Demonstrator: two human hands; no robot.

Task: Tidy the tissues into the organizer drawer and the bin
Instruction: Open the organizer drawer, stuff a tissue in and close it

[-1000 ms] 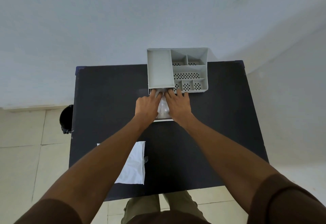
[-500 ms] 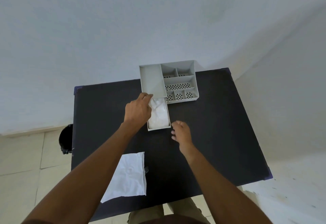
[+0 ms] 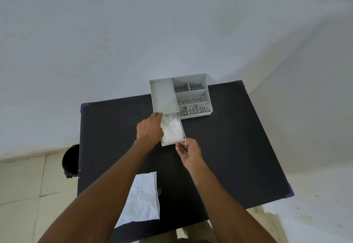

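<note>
A grey organizer (image 3: 191,97) stands at the table's far edge. Its drawer (image 3: 172,143) is pulled out toward me and holds a crumpled white tissue (image 3: 172,130). My left hand (image 3: 150,130) lies over the drawer's left wall, with its fingertips curled at the tissue's edge near the organizer's mouth. My right hand (image 3: 188,150) pinches the drawer's front right corner. A second white tissue (image 3: 142,198) lies flat near the table's front edge, partly under my left forearm. A black bin (image 3: 70,161) stands on the floor to the left of the table.
The black table (image 3: 229,147) stands against a pale wall, with a tiled floor to its left. The organizer's small perforated compartments (image 3: 191,101) hold nothing.
Both hands were pressing the tissue into the drawer. My right hand then pulled back and now holds the drawer's front corner. My left hand stays at the drawer's left side.
</note>
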